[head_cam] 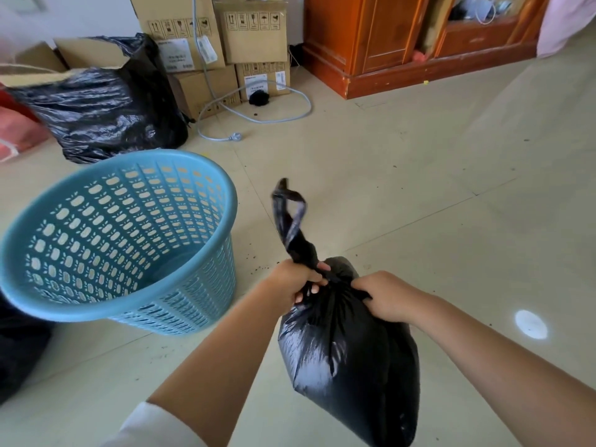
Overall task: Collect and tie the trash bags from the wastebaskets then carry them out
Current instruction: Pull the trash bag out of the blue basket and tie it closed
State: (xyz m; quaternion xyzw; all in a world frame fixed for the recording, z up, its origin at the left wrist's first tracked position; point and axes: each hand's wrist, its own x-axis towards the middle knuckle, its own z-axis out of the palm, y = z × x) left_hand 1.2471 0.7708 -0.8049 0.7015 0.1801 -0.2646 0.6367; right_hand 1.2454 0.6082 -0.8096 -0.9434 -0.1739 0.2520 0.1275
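A small black trash bag [350,353] hangs full in front of me, off the floor. Its neck is twisted into a rope that stands up above my fists. My left hand [298,280] grips the twisted neck at its base. My right hand [385,296] pinches the gathered plastic just to the right of the neck. To the left stands a light blue perforated wastebasket [106,298], with no bag inside it.
A large black bag [106,108] over a cardboard box sits at the back left, with stacked cartons [254,30] behind. A grey cable [258,119] lies on the tiled floor. A wooden cabinet [403,43] stands at the back right. Another dark bag [19,346] shows at the left edge.
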